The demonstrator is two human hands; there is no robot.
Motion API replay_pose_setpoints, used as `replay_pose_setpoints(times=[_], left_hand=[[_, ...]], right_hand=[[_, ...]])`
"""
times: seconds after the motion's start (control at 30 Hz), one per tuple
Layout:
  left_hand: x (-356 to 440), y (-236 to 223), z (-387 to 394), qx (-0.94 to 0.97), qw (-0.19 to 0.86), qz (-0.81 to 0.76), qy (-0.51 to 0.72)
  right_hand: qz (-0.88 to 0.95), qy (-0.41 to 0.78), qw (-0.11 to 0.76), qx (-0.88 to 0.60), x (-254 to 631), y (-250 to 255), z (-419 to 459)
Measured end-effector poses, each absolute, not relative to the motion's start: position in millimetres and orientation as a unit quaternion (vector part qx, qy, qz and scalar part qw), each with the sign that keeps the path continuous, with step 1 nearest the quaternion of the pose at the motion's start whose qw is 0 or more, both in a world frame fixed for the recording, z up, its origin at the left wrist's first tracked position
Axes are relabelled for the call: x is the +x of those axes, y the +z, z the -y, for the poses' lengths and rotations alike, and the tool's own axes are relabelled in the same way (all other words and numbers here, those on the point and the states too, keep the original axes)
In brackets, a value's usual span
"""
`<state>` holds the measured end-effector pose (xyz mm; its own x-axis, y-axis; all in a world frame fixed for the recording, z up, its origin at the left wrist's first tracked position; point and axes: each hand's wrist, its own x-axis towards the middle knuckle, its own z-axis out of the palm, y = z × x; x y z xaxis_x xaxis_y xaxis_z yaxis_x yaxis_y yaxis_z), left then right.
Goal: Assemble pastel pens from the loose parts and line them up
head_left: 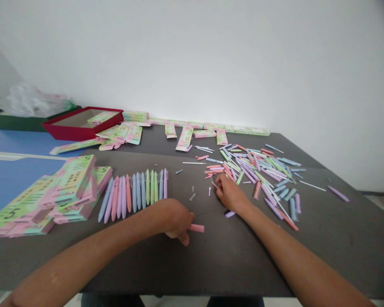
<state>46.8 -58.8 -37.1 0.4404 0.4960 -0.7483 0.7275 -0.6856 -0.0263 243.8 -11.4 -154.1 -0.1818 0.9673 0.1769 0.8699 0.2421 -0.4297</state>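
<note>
My left hand (179,224) is closed around a pink pen barrel (197,228), whose end sticks out to the right above the dark table. Further up, my right hand (226,191) pinches a small, thin pink piece (213,182), too small to name surely. It is at the near left edge of a loose pile of pen parts (256,164) in pink, purple, green and blue, with white refills among them. A small purple pen part (209,191) lies just left of that hand. Beyond my left forearm is a row of pens (137,191), side by side.
Stacked pen boxes (75,181) stand at the left. Behind them are a red tray (83,128) with boxes in it and a green tray (19,121) under clear plastic. More flat boxes (184,138) lie along the wall. Small clear pieces (192,196) lie mid-table.
</note>
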Motion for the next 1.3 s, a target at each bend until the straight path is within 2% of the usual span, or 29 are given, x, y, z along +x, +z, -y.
replay_pose_setpoints(times=[0.63,0.83,1.3], left_hand=[[49,-36,62,0.829,0.162,-0.368,-0.387],[49,-36,62,0.830,0.163,-0.366,-0.389],[49,-39,59,0.826,0.170,-0.364,-0.395]], right_hand=[[0.757,0.117,0.203,-0.610,241,-153,9],[0.778,0.153,0.199,-0.576,254,-150,4],[0.839,0.135,0.188,-0.492,269,-153,-8]])
